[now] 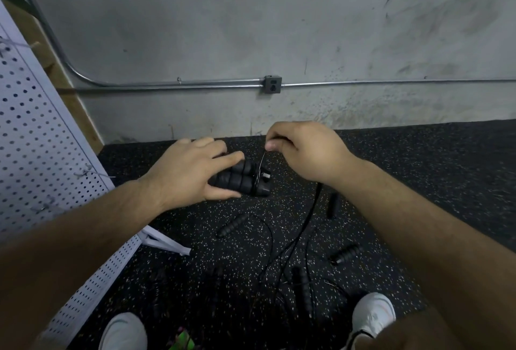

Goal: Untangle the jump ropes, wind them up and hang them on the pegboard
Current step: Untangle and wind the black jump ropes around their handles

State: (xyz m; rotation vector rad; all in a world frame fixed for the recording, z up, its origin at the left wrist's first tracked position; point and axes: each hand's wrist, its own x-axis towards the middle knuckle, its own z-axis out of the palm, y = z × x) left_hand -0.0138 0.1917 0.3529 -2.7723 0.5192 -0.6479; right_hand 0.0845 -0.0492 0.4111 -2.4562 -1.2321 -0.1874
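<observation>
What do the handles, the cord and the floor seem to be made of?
Handles: probably matte black foam or rubber, judging by the soft-looking ribbed grip. Cord: thin, glossy black, perhaps plastic-coated wire; it glints near the handles. Floor: looks like matte black rubber matting with white flecks.

A scuffed grey concrete wall (251, 14) fills the upper half. A thin metal conduit pipe (391, 82) runs along it into a grey outlet box (272, 84). Below lies a black rubber floor (432, 160) flecked with white. A bare wooden beam (85, 120) slants at left.
</observation>
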